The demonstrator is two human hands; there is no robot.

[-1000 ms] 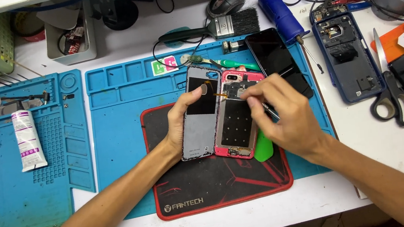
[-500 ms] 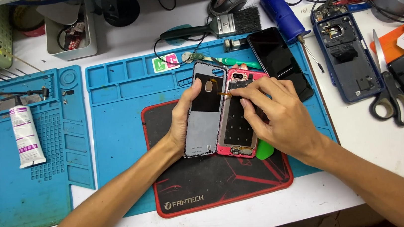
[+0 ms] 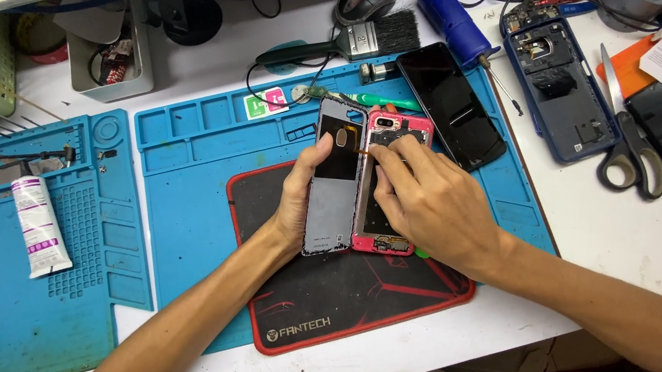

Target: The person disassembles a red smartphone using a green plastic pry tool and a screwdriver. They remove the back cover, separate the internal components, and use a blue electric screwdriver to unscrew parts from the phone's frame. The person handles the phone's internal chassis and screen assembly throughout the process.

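So the pink phone (image 3: 396,183) is lying opened up on the black mat (image 3: 342,291), which sits on the big blue repair mat (image 3: 184,193) in the middle of the worktop. Its grey back panel (image 3: 335,181) is swung out to the left like a book cover. It looks to be joined to the body by a thin orange flex near the far end, but that bit is too small to be sure.

Left hand (image 3: 300,201) is grasping the grey panel, thumb pressed on its face and the other digits curled behind the edge. Right hand (image 3: 422,197) rests over the phone body with its fingers (image 3: 385,156) bent down onto the internals near the camera end. Can't tell if they're pinching something tiny or just pressing.

Handling-wise, I'd say both halves are light and stiff, but the panel is thin and that ribbon would tear easily. Best held by the long edges, not the joint.

Nearby: a black screen (image 3: 453,103) just right of it, a dark blue phone shell (image 3: 563,92) further right, scissors (image 3: 629,138), a brush (image 3: 349,43) at the far side, and a white tube (image 3: 40,225) on the left.
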